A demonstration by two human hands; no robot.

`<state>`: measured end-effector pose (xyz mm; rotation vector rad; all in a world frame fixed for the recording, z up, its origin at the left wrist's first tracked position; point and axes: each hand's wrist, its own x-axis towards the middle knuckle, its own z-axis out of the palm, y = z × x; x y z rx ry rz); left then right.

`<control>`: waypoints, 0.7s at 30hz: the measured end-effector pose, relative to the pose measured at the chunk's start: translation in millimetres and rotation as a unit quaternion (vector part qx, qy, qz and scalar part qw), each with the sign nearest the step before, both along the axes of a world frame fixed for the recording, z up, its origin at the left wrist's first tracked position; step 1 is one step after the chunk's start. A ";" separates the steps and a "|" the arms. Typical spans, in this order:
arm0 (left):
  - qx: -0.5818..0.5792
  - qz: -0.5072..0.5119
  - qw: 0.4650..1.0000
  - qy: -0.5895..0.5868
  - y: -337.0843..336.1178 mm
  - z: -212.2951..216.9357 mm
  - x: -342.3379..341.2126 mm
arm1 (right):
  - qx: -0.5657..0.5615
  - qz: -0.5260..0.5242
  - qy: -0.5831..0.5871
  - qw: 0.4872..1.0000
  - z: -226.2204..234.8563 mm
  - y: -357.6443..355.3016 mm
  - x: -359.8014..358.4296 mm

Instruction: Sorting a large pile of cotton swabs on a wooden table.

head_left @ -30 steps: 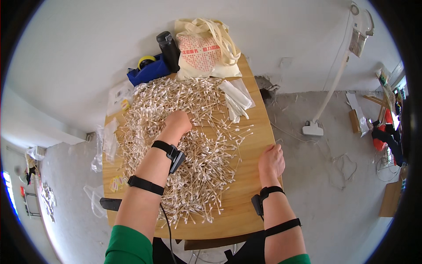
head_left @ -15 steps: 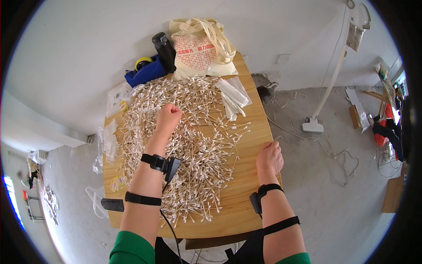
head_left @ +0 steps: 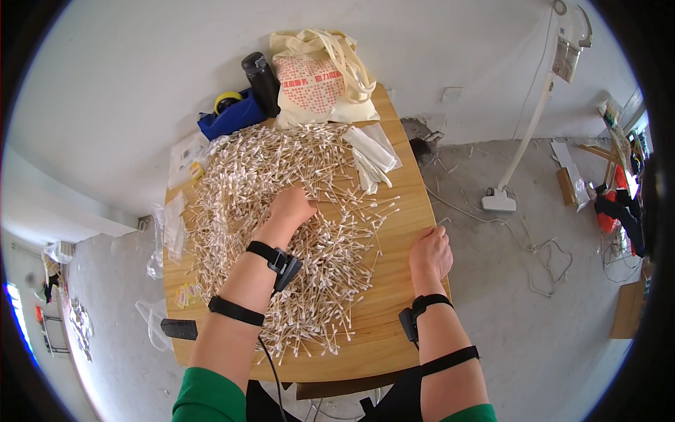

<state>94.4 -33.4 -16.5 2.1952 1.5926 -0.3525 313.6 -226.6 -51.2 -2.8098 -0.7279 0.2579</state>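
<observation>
A wide, loose heap of cotton swabs [head_left: 239, 169] with white tips and pale sticks covers much of the wooden table [head_left: 394, 309]. My left hand [head_left: 293, 206] is down among the swabs near the middle of the heap, its fingers curled together. Whatever lies in those fingers is hidden. At the table's right edge, my right hand [head_left: 431, 253] rests with its fingers folded in. I cannot see whether anything is inside it. Black straps with small devices circle both forearms.
At the back stand a cream tote bag [head_left: 309, 88], a black bottle [head_left: 261, 83] and a blue tape dispenser [head_left: 235, 116]. White plastic wrappers [head_left: 373, 158] lie right of the heap. Clear bags [head_left: 174, 225] hang at the left edge. A white stick vacuum [head_left: 524, 148] stands on the floor.
My left hand has moved right and nearer to me, from above the swabs down into the heap. My right hand stays in place.
</observation>
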 end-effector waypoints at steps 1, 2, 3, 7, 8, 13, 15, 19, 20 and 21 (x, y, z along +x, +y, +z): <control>0.005 0.022 1.000 -0.010 1.4 -6.0 -1.3 | 0.001 0.004 0.003 1.000 0.6 0.8 -1.4; 0.006 0.023 1.000 -0.009 3.5 -11.7 -1.6 | 0.003 0.008 0.006 1.000 1.1 1.7 -2.8; 0.013 0.024 1.000 0.011 3.1 -11.2 4.9 | 0.002 0.007 0.005 1.000 0.7 1.4 -1.8; 0.023 0.045 0.999 0.012 -9.3 -6.7 14.9 | 0.002 0.003 0.006 1.000 -0.2 1.1 -1.8; 0.022 0.041 0.999 0.008 -10.4 -4.9 18.9 | -0.002 -0.002 0.005 1.000 1.0 -1.2 1.4; -0.014 0.087 0.980 -0.175 -6.3 9.8 -6.3 | 0.003 -0.006 0.014 1.000 -2.1 0.8 0.7; -0.015 0.118 0.963 -0.241 -3.4 7.9 -20.1 | 0.003 -0.006 0.015 1.000 -3.1 1.0 1.3; -0.074 0.211 0.908 -0.353 -3.7 19.7 -37.6 | 0.010 -0.004 0.005 1.000 -3.2 0.5 1.5; -0.130 0.223 0.869 -0.421 -0.8 16.7 -43.2 | 0.012 -0.003 0.001 1.000 -2.3 0.1 2.1; -0.184 0.233 0.823 -0.484 -0.5 16.6 -46.6 | 0.012 -0.002 0.001 1.000 -2.6 -0.1 1.8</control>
